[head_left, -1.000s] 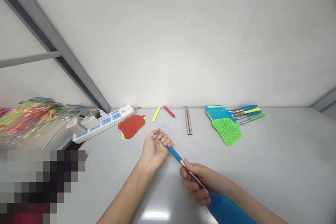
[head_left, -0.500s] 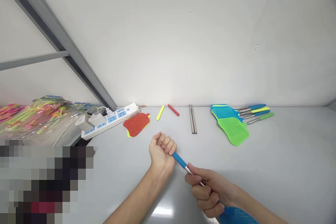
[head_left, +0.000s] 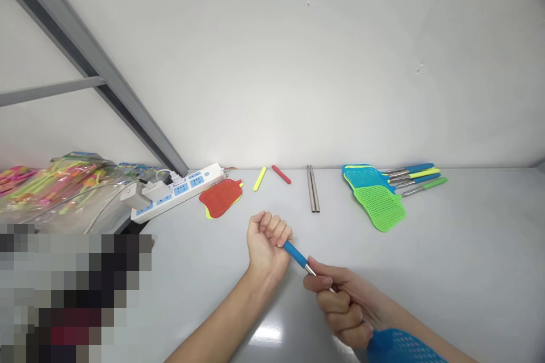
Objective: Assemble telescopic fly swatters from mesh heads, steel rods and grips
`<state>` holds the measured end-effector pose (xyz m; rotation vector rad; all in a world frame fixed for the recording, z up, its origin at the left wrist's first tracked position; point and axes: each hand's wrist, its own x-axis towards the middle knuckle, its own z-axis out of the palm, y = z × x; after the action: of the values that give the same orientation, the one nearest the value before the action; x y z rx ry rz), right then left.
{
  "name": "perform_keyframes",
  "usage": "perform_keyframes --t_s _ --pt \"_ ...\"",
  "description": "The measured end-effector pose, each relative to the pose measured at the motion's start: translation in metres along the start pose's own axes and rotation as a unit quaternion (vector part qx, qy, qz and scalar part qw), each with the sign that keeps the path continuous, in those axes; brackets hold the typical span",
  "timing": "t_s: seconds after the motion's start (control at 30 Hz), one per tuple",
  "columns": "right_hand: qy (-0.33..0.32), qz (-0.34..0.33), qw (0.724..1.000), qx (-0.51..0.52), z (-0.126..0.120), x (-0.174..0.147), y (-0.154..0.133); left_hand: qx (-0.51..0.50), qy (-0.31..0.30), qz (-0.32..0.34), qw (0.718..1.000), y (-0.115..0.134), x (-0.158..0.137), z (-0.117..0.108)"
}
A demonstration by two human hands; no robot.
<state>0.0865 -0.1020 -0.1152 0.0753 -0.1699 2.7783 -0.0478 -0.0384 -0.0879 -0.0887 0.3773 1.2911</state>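
A blue fly swatter (head_left: 296,253) is held slantwise between my two hands. My left hand (head_left: 269,241) is closed, its fingers curled against the end of the blue grip. Lower right, my right hand (head_left: 343,303) is wrapped round the metal shaft, hiding most of it. The swatter's blue mesh head (head_left: 402,347) shows below that hand, partly cut off by the frame edge. Beyond my hands lie a yellow grip (head_left: 259,178), a red grip (head_left: 281,174) and two metal tubes (head_left: 313,188), side by side.
On the right lie several fly swatters, a green one (head_left: 380,207) on top. A red swatter head (head_left: 221,197) overlaps a yellow one near the white power strip (head_left: 181,193). Bagged colourful items (head_left: 68,181) sit far left. A wall (head_left: 323,68) stands behind the grey table (head_left: 468,261).
Both hands, with the blue fly swatter between them, have shifted slightly right. More of the swatter's mesh head shows. The view has tilted a little, and the things on the table stay in place.
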Motion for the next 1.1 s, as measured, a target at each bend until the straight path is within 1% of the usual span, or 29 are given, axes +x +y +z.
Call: perform_keyframes --t_s 0.17,0.3,0.43,0.5,0.57,0.67,0.73,0.83,0.9,0.93,0.97,1.03,1.07,1.1 --pt "-0.017 -0.020 0.998 0.059 0.000 0.000 -0.002 0.007 -0.005 -0.010 1.000 -0.001 0.003 -0.004" --pt "-0.025 -0.025 0.997 0.072 0.000 0.001 -0.006 0.015 -0.017 -0.026 0.999 0.001 0.006 -0.005" --pt "0.010 -0.054 0.997 0.051 0.000 0.001 -0.011 0.047 -0.006 -0.032 0.998 0.001 0.011 -0.004" --pt "0.034 -0.075 0.996 0.042 0.001 0.000 -0.013 0.096 -0.013 -0.031 0.995 -0.001 0.011 -0.003" --pt "0.049 -0.091 0.994 0.032 0.003 -0.003 -0.016 0.165 -0.036 -0.026 0.985 -0.004 0.011 -0.001" --pt "0.076 -0.110 0.991 -0.009 0.010 -0.010 -0.023 0.268 -0.083 0.003 0.960 -0.008 0.006 0.001" --pt "0.115 -0.135 0.983 -0.043 0.015 -0.015 -0.028 0.324 -0.111 0.010 0.939 -0.008 0.004 0.002" --pt "0.172 -0.207 0.959 -0.088 0.022 -0.021 -0.035 0.378 -0.126 -0.012 0.917 -0.006 0.003 0.002" --pt "0.205 -0.250 0.936 -0.138 0.024 -0.024 -0.038 0.380 -0.111 -0.027 0.918 -0.005 0.004 0.000" --pt "0.227 -0.270 0.920 -0.171 0.025 -0.025 -0.039 0.375 -0.099 -0.033 0.921 -0.005 0.005 -0.001" --pt "0.254 -0.295 0.898 -0.203 0.025 -0.025 -0.040 0.368 -0.086 -0.037 0.925 -0.005 0.005 -0.001" --pt "0.314 -0.360 0.843 -0.249 0.026 -0.026 -0.041 0.354 -0.062 -0.040 0.932 -0.006 0.005 -0.002" --pt "0.338 -0.391 0.816 -0.259 0.027 -0.026 -0.042 0.350 -0.053 -0.038 0.934 -0.006 0.005 -0.002" --pt "0.354 -0.417 0.795 -0.262 0.029 -0.026 -0.042 0.347 -0.048 -0.035 0.936 -0.006 0.005 -0.001"
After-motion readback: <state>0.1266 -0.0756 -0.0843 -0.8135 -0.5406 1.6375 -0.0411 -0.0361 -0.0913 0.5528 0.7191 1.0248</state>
